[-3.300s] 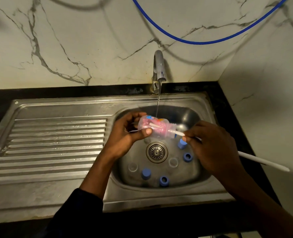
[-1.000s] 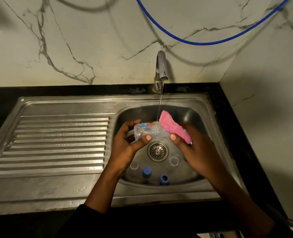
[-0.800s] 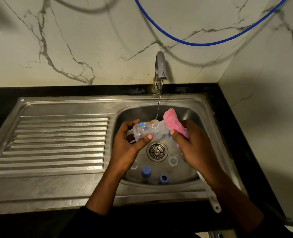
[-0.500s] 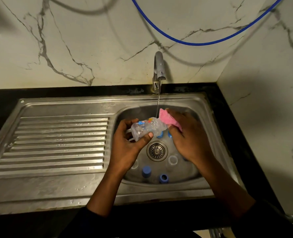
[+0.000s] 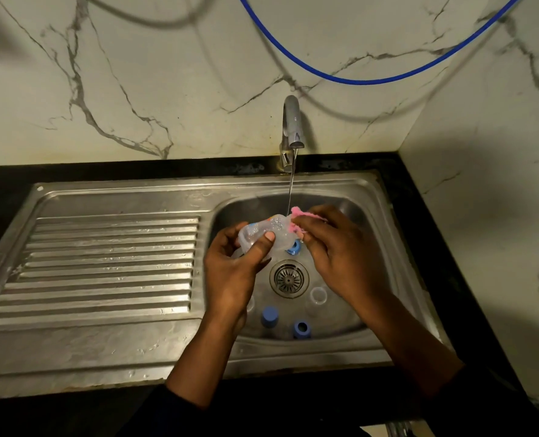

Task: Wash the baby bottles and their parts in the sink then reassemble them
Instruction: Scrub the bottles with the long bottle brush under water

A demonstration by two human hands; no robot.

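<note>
My left hand [image 5: 231, 272] grips a clear baby bottle [image 5: 266, 233] with coloured prints, held on its side over the sink basin [image 5: 384, 279] under a thin stream of tap water. My right hand [image 5: 337, 253] holds the pink sponge head of a bottle brush [image 5: 296, 219] against the bottle's right end; most of the sponge is hidden under its fingers. On the basin floor lie a blue cap [image 5: 269, 316], a blue ring [image 5: 301, 328], another blue ring [image 5: 293, 247] below the bottle, and a clear teat [image 5: 318, 294].
The tap [image 5: 291, 127] runs above the basin, with the drain [image 5: 288, 279] at the centre. A ribbed steel draining board [image 5: 104, 266] lies to the left. A black counter [image 5: 425, 247] borders the sink, marble walls stand behind and right, and a blue hose [image 5: 356, 78] hangs across the wall.
The brush came out of the bottle. My right hand now holds its pink sponge head and has closed over it, moving it up against the bottle's end. The bottle tilted slightly.
</note>
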